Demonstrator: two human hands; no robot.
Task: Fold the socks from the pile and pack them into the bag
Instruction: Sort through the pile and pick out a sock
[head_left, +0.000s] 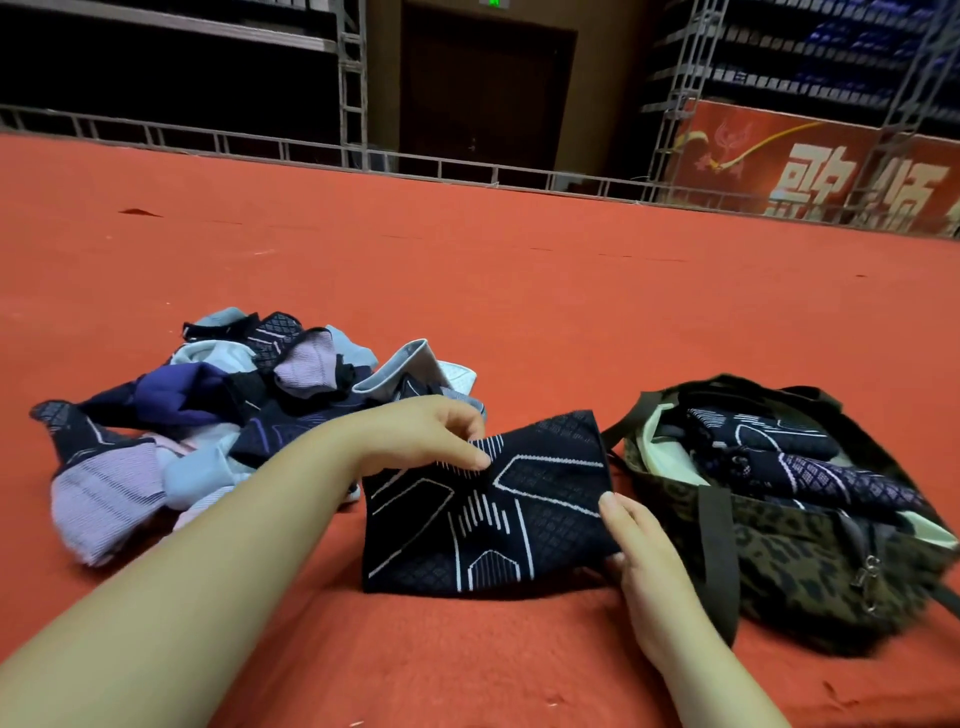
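A folded dark navy sock (488, 514) with white line patterns lies on the red carpet in front of me. My left hand (431, 434) pinches its upper left edge between thumb and fingers. My right hand (641, 545) grips its right edge, thumb on top. To the left sits the sock pile (208, 410), a jumble of navy, lilac, light blue and purple socks. At the right stands an open leopard-print bag (810, 566) with dark straps; several folded navy patterned socks (810, 467) lie inside it.
Red carpet (519, 291) stretches far ahead to a metal truss railing (441, 169). Beyond it are a dark door, shelving and a red banner (810, 171) with large characters at the far right.
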